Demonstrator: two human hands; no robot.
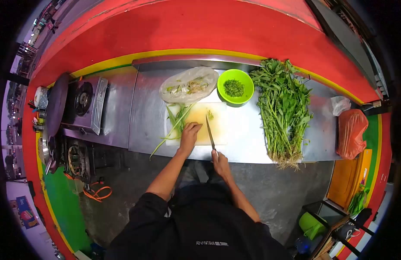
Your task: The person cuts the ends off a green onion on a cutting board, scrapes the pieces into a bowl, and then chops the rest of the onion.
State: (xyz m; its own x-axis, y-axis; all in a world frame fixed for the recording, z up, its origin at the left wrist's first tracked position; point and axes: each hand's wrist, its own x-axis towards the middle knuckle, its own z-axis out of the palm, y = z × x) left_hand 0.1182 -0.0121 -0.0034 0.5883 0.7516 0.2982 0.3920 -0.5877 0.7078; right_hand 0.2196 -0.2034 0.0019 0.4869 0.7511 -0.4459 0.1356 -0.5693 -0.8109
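Clocked from the middle of the cutting board (220,136), a stove (88,104) stands toward nine, leafy stalks (179,119) lie on the board's nine o'clock side, and the bent-fingered left hand (191,135) rests near seven, its grasp unclear. The knife (210,130) points to twelve, its handle clasped by the right hand (220,163) at five; a green bowl (249,92) of chopped greens (233,88) sits between one and two, a big leafy bunch (283,112) at three.
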